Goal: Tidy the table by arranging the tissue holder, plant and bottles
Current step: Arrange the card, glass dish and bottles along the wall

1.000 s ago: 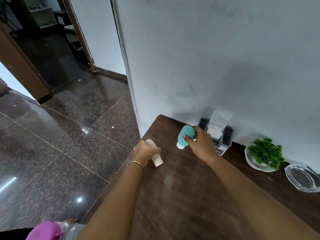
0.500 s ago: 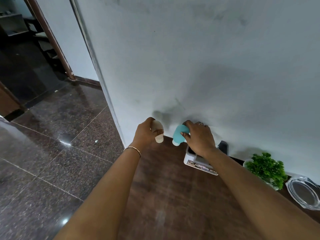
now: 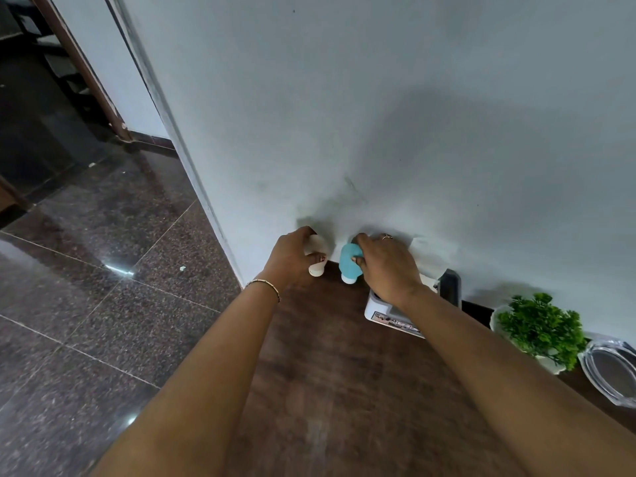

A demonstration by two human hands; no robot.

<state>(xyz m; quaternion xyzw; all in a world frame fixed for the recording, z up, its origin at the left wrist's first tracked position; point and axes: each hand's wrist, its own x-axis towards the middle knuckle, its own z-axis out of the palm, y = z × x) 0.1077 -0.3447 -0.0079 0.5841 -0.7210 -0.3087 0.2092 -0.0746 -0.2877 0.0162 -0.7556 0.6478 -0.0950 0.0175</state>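
teal plastic shows between the fingers of the right hand point(image 3: 385, 266), which is wrapped over the top of the teal bottle point(image 3: 349, 263) with its white cap pointing down toward the back corner of the surface point(image 3: 344, 390), close to the wall point(image 3: 378, 115). just beside it, the left hand point(image 3: 292, 258) curls around the white bottle point(image 3: 317, 256) the same way, cap downward, thumb pressed against its side. both bottles are held from above, probably so they can be lowered straight onto their caps and stood side by side against the wall without tipping; whether either cap touches the wood yet is hard to tell. they sit at the left end of the row, which seems a deliberate choice: the tissue holder point(image 3: 395, 313) stands immediately to the right, partly hidden under the right wrist, then the plant point(image 3: 540, 327) in its white pot, then a clear glass dish point(image 3: 611, 371) at the frame's edge. lined along the wall like this, the front of the wood stays free. beyond the corner, a dark polished stone floor point(image 3: 86, 287) drops away, so a bottle set too far left could roll off.
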